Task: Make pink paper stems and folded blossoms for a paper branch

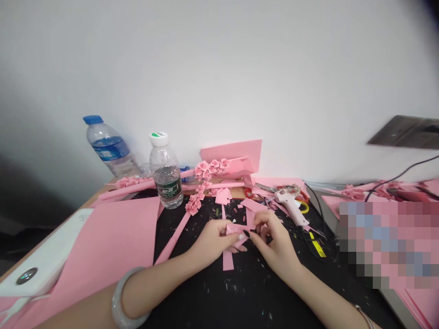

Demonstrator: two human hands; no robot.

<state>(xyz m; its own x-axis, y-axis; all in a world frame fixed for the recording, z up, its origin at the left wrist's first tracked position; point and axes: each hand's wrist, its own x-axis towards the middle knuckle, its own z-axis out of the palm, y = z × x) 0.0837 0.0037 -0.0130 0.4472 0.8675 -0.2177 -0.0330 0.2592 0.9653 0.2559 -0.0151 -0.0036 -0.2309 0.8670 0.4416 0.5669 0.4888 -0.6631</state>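
A small folded piece of pink paper [233, 229] is pinched between the thumb and fingers of my left hand [217, 236]. My right hand [270, 235] meets it from the other side, thumb and fingers closed at the paper's right edge. Under my hands a pink paper strip [227, 261] lies on the black mat [219, 301]. Left of them rests a rolled pink paper stem [173, 237] topped with folded paper flowers [195, 203]. Behind my hands are loose pink paper pieces [254, 205]. My fingertips partly hide the fold.
A glue gun [291, 208] lies at the right, with scissors [303, 206] behind it and a black cable. Two water bottles stand near the wall, one green-labelled [168, 183], one blue-capped [109, 148]. Large pink sheets [116, 237] and a white device [44, 260] lie left.
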